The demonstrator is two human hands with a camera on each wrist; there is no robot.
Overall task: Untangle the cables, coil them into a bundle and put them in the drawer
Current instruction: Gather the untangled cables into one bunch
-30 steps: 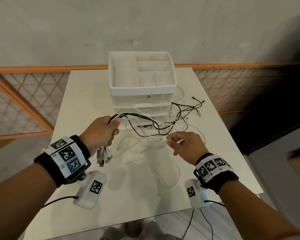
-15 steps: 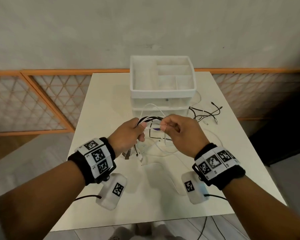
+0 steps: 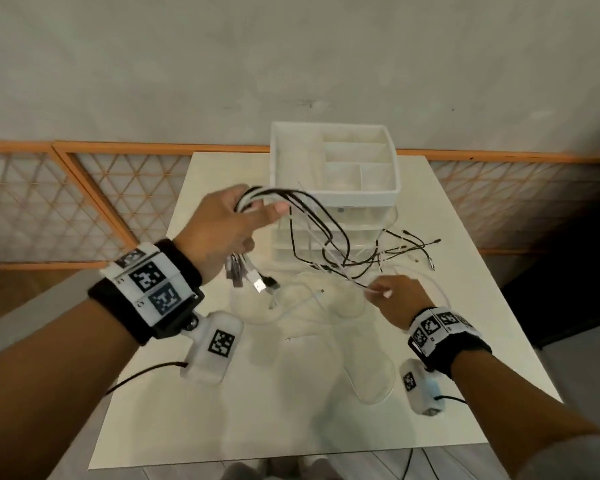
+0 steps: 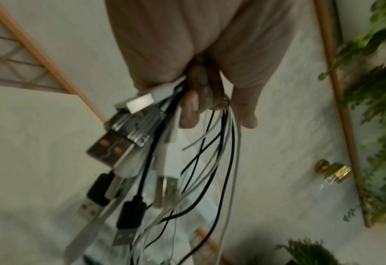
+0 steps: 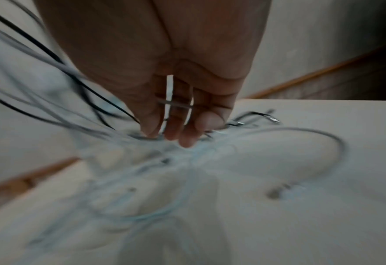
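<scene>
My left hand (image 3: pixel 229 223) is raised above the table and grips a bunch of black and white cables (image 3: pixel 312 223). Their USB plugs (image 3: pixel 250 275) hang below the fist; the left wrist view shows several plugs (image 4: pixel 128 143) and thin strands dangling. The cables arc right and down to my right hand (image 3: pixel 392 296), which pinches a white cable (image 3: pixel 374 289) low over the table. In the blurred right wrist view that strand (image 5: pixel 176 104) crosses my fingers (image 5: pixel 183 129). The cables' loose ends (image 3: pixel 413 247) lie right of the white drawer unit (image 3: pixel 333 202).
The drawer unit has an open compartment tray (image 3: pixel 354 161) on top and stands at the far middle of the white table (image 3: pixel 291 410). More white cable loops (image 3: pixel 371 386) lie flat near the front. An orange lattice railing (image 3: pixel 66 202) and a wall run behind.
My left hand rose and moved left with the bundle. My right hand dropped down and right, away from the left, drawing a white cable out over the table.
</scene>
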